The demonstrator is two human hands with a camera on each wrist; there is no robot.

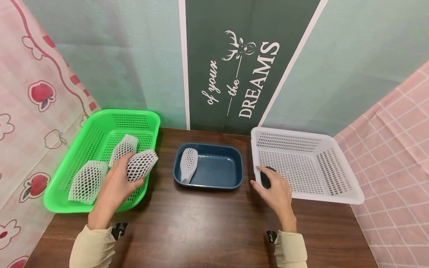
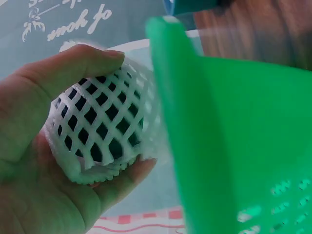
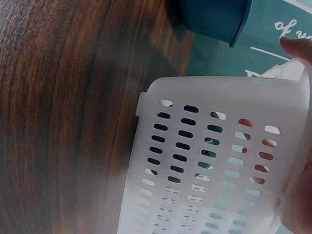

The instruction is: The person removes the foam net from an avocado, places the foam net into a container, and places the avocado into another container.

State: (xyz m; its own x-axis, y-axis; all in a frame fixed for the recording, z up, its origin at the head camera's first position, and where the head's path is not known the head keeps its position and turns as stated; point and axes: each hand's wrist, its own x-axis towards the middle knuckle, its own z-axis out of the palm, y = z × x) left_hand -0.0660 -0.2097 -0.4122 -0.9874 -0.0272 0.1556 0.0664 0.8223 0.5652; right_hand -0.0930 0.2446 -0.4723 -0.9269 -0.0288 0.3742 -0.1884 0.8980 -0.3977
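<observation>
My left hand grips a white foam net sleeve, with thumb and fingers round its sides, over the right rim of the green basket. In the left wrist view, something dark shows through the mesh of the held sleeve. Two more net sleeves, one upper and one lower, lie in that basket. At the left wall of the white basket, my right hand has its thumb and fingers around a dark rounded object. The hand hides most of this object.
Between the baskets stands a dark blue rectangular tub holding another net sleeve at its left end. A printed cloth hangs behind the brown wooden table. Patterned cloths flank both sides.
</observation>
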